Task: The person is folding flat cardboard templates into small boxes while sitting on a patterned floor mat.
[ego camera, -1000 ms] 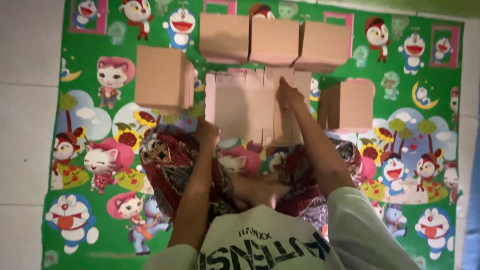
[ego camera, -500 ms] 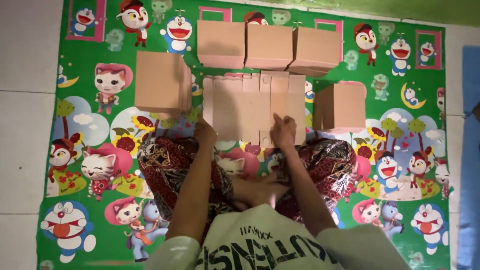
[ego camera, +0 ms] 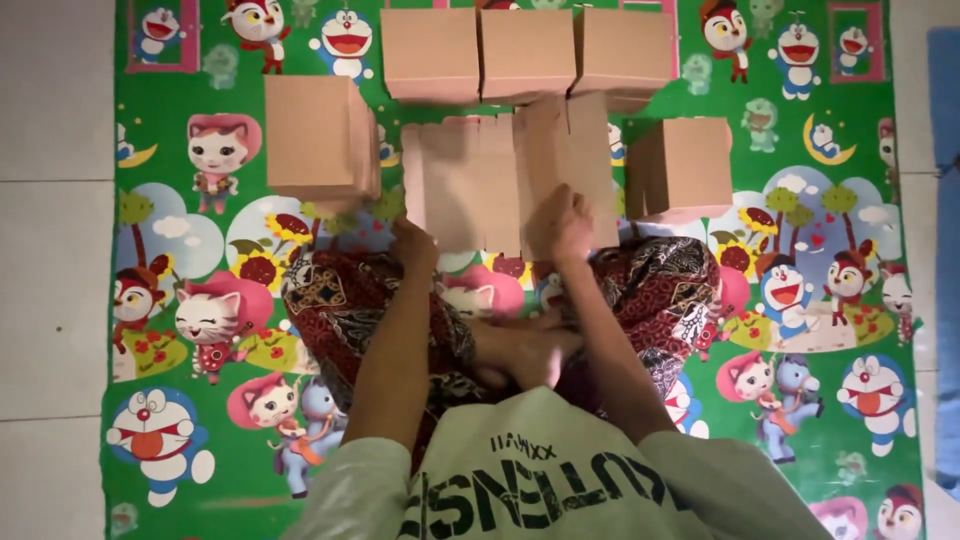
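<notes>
A stack of flat, unfolded brown cardboard box blanks (ego camera: 470,180) lies on the cartoon-printed green mat (ego camera: 200,400) in front of my crossed legs. My left hand (ego camera: 413,243) rests on the stack's near left edge. In my right hand (ego camera: 560,225) I grip the near end of one flat cardboard blank (ego camera: 570,150), lifted and tilted off the right side of the stack.
Three assembled cardboard boxes (ego camera: 525,50) stand in a row at the far edge. Another box (ego camera: 315,135) stands at the left and one box (ego camera: 685,165) at the right. White floor tiles (ego camera: 50,250) border the mat.
My right hand has drawn back from the far part of the stack toward me and closed on one blank, lifting it. My left hand has stayed at the near left edge.
</notes>
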